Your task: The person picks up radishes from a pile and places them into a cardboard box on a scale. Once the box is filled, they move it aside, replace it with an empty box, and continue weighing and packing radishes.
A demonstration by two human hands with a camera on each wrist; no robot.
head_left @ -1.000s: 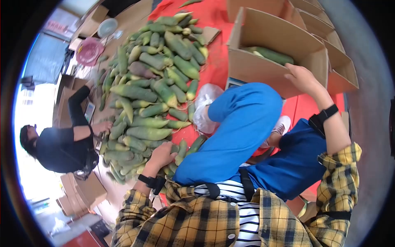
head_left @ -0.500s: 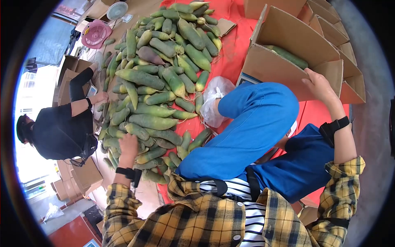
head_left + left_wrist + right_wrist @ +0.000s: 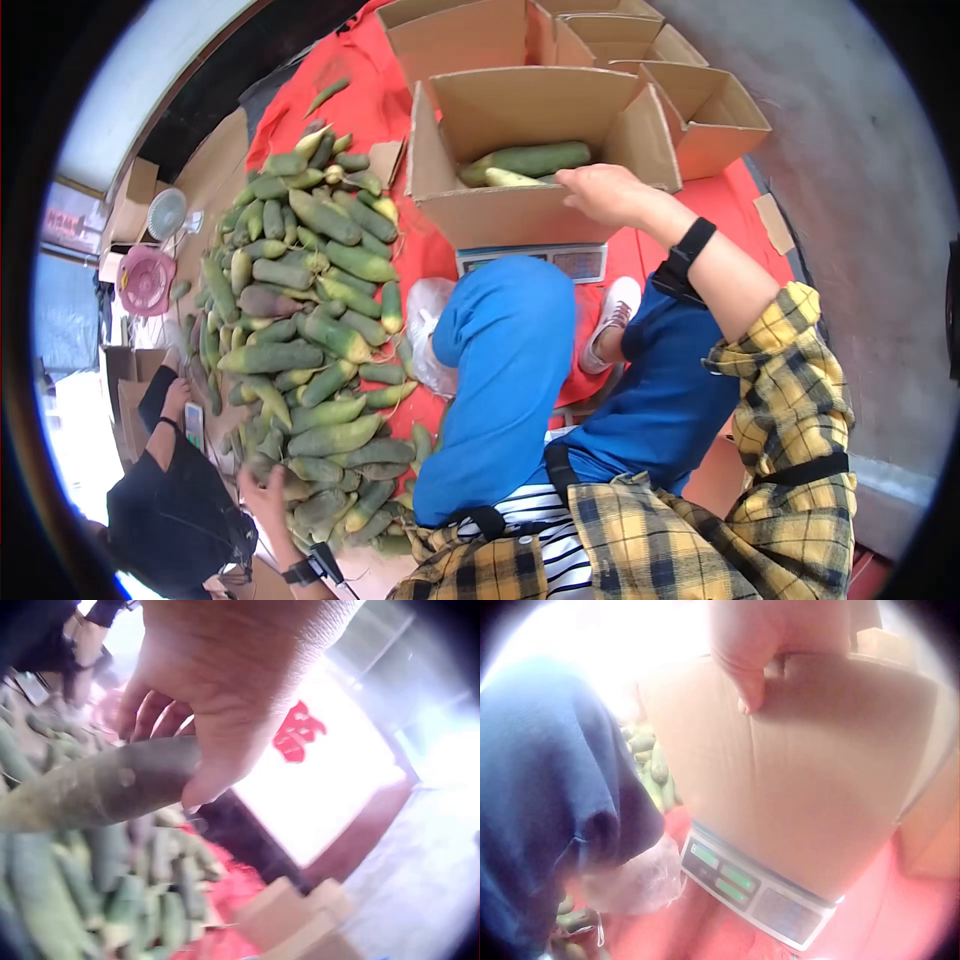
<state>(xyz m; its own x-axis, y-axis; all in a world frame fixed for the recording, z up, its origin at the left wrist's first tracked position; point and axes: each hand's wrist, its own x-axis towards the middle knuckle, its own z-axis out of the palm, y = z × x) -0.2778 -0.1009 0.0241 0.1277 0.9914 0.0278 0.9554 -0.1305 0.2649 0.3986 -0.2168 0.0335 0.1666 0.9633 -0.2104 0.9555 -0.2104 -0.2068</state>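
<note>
A big pile of long green vegetables lies on a red cloth to my left. My left hand is at the pile's near end; in the left wrist view this hand grips one green vegetable, thumb and fingers curled round it. My right hand holds the front rim of an open cardboard box. In the right wrist view the thumb of that hand lies over the box wall, its fingers hidden inside. A few green vegetables lie in the box.
The box stands on a digital scale, also seen as the scale below it. Several empty boxes stand behind. My blue-trousered knee is between my hands. A person in black sits at the pile's left. A pink fan lies beyond.
The head view has swung to the right, toward the box. My left hand moved along the pile's near end and now grips one vegetable. My right hand stays on the box rim.
</note>
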